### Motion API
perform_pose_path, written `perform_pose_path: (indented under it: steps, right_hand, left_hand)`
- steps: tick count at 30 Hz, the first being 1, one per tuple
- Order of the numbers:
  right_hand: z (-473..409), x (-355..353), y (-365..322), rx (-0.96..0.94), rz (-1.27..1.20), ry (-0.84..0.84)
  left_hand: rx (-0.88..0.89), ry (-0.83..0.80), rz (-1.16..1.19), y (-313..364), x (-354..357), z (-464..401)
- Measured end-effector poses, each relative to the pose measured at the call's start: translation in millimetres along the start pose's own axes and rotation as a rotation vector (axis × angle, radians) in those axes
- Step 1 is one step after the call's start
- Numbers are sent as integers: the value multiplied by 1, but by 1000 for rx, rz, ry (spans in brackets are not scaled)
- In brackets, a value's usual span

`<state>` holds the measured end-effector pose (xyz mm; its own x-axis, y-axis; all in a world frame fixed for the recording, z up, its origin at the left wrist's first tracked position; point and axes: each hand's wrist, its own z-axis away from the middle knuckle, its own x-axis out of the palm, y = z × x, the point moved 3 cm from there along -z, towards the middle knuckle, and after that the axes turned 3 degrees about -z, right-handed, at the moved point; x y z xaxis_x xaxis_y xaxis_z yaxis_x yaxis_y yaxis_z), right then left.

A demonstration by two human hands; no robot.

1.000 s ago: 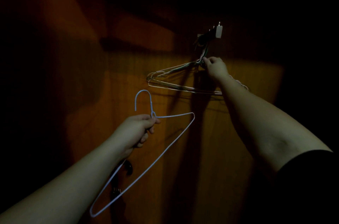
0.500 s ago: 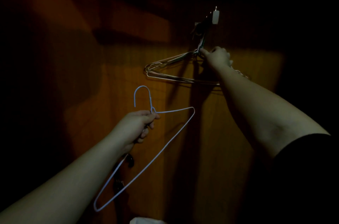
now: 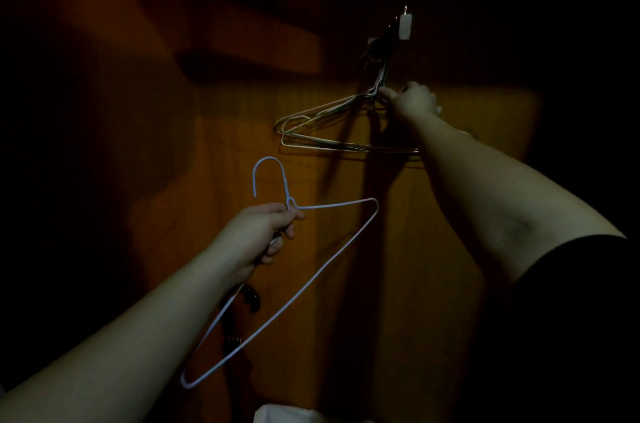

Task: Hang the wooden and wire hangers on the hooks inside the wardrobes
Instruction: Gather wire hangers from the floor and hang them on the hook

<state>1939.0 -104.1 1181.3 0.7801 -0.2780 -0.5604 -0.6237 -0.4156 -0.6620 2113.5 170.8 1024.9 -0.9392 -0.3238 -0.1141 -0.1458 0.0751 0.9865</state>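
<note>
My left hand [image 3: 261, 232] grips a pale blue wire hanger [image 3: 311, 270] at its neck, hook pointing up, its frame slanting down to the lower left. Up at the right, a white hook [image 3: 405, 26] on the dim wooden wardrobe wall [image 3: 138, 145] carries a bunch of several wire hangers [image 3: 322, 126]. My right hand [image 3: 412, 103] reaches up and pinches that bunch at the necks, just below the hook. The right halves of the hung hangers are hidden behind my right forearm.
A dark hanger-like object [image 3: 247, 301] sits low behind my left wrist, partly hidden. Something white [image 3: 287, 415] shows at the bottom edge. The wardrobe interior is very dark at the left, top and right.
The view has shifted slightly, so the hook and bunch sit a little higher in frame. My right hand stays at the hangers' necks; my left hand has raised the blue hanger a little.
</note>
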Motion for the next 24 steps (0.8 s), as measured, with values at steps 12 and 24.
perform_pose_path:
  steps: [12, 24]
  right_hand:
    - [49, -5, 3, -142, -107, 19]
    - [224, 41, 52, -388, -66, -586]
  left_hand:
    - [-19, -11, -79, -10, -9, -8]
    - [54, -232, -175, -1, 10, -12]
